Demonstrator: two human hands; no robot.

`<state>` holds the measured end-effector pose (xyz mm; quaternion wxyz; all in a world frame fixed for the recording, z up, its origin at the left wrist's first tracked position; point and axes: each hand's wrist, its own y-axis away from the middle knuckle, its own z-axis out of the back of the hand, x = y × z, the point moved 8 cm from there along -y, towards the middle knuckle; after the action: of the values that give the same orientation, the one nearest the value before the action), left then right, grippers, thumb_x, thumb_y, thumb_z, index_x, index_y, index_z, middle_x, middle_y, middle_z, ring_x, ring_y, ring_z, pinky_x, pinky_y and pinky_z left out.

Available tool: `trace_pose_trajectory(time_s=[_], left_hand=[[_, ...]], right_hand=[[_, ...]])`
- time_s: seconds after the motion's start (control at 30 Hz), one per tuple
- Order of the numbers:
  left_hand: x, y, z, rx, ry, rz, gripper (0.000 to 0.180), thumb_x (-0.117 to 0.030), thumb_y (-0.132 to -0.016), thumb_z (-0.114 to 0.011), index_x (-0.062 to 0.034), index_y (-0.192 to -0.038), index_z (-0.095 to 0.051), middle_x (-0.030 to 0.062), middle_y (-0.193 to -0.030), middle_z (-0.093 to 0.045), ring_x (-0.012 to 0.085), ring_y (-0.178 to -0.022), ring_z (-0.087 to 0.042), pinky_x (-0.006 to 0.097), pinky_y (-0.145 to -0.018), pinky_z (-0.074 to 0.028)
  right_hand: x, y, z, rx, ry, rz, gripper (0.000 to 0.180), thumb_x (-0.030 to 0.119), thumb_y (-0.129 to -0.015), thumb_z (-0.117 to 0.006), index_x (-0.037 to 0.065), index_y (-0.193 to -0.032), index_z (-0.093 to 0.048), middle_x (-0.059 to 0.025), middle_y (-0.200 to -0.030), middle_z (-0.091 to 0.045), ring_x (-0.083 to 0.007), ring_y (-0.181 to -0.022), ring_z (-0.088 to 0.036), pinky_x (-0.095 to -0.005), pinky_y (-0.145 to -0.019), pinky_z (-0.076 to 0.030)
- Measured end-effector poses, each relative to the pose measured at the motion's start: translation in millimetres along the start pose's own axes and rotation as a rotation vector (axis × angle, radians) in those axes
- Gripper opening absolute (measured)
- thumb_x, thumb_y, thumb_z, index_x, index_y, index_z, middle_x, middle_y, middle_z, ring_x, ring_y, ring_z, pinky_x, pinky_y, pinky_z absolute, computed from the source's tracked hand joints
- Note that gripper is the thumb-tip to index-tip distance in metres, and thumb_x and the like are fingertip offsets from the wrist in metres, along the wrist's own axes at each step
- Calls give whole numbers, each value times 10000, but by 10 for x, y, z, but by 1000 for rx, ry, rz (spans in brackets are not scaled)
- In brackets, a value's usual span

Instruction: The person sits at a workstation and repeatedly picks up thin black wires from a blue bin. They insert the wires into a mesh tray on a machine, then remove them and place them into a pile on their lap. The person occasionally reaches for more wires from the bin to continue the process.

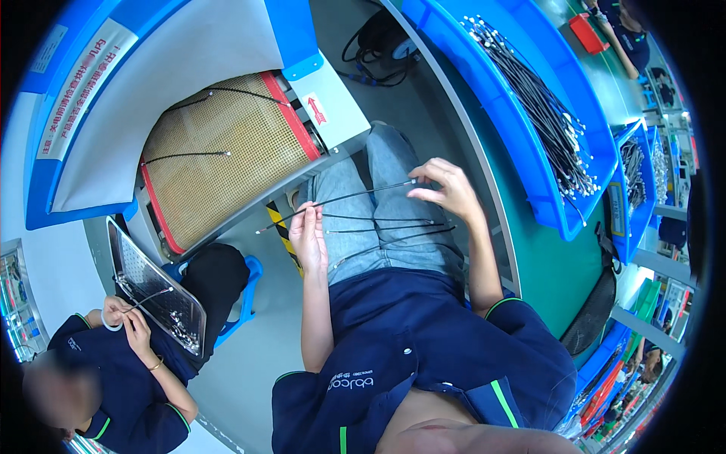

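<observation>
Several black cables point(389, 228) lie across the lap point(397, 163); above them a held cable point(363, 194) slants, its far tip between two and three o'clock. The left hand point(306, 236) has its grip pinched on it; the right hand's point(451, 189) thumb and forefinger stand apart around that tip, contact unclear. This looks like single-cable handling; the next move probably calls for a steady left pinch and a careful right fingertip hold.

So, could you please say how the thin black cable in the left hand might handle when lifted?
The thin black cable is probably springy, since it runs nearly straight past the left hand. Its slender body suggests it would feel light.
</observation>
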<state>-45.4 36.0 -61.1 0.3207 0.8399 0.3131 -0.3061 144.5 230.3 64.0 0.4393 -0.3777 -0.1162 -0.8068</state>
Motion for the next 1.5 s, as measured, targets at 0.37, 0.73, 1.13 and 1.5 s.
trace_pose_trajectory(time_s=[0.37,0.73,1.13,1.5], left_hand=[[15,-45,-94,34,-21,21,132,-62,-908,-590,8,-1015,-625,89,-994,-638,139,-901,-615,246,-846,-503],[128,-141,-172,199,-311,138,347,-68,-897,-603,-8,-1227,-516,113,-1105,-609,158,-1021,-588,260,-899,-477],[526,141,-72,562,-1535,-432,310,-48,-796,-577,-70,-1105,-605,132,-1143,-556,306,-1109,-485,413,-978,-348],[421,32,-82,593,-1512,-206,279,-124,-810,-641,-55,-1079,-617,191,-1152,-513,355,-1128,-456,405,-992,-368]], right_hand=[[467,-316,-415,164,149,225,180,246,-721,-730,82,-765,-673,-10,-925,-584,-207,-938,-539,-341,-863,-436],[518,-671,-446,76,149,180,141,191,-712,-735,67,-746,-677,-10,-867,-593,-197,-888,-535,-332,-850,-420],[620,-1695,-1101,-160,64,192,144,149,-672,-696,15,-678,-644,-121,-811,-606,-311,-788,-610,-413,-733,-503],[544,-2002,-1580,-151,152,35,140,157,-660,-720,34,-693,-665,-111,-815,-604,-284,-831,-575,-404,-731,-489]])
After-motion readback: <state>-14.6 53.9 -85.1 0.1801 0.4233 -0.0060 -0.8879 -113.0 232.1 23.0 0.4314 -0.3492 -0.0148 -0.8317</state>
